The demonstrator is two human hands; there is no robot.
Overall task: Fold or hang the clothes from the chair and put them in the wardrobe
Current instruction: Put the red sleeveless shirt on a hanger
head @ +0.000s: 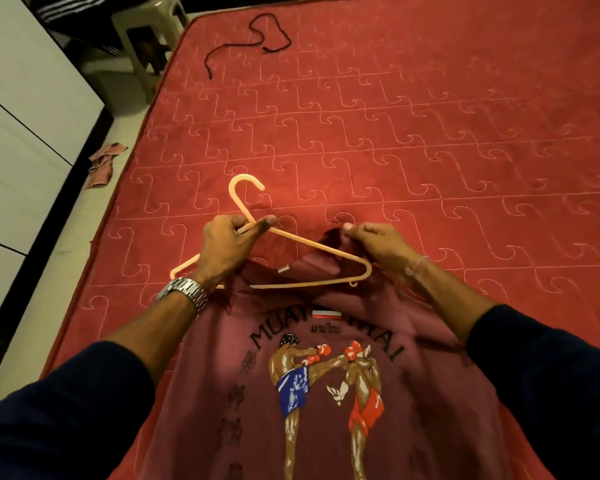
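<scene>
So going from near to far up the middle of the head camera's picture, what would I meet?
T-shirt print → hanger held over the shirt's collar → bare red mattress → black cord near the far edge.

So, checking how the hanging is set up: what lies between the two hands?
In the head view, the hanger's sloping arm spans from the left hand toward the right hand, over the shirt's open collar.

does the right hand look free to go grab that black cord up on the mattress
Probably not as things stand: the right hand is pinching the shirt collar, and the black cord lies far up the mattress, though nothing blocks the way.
</scene>
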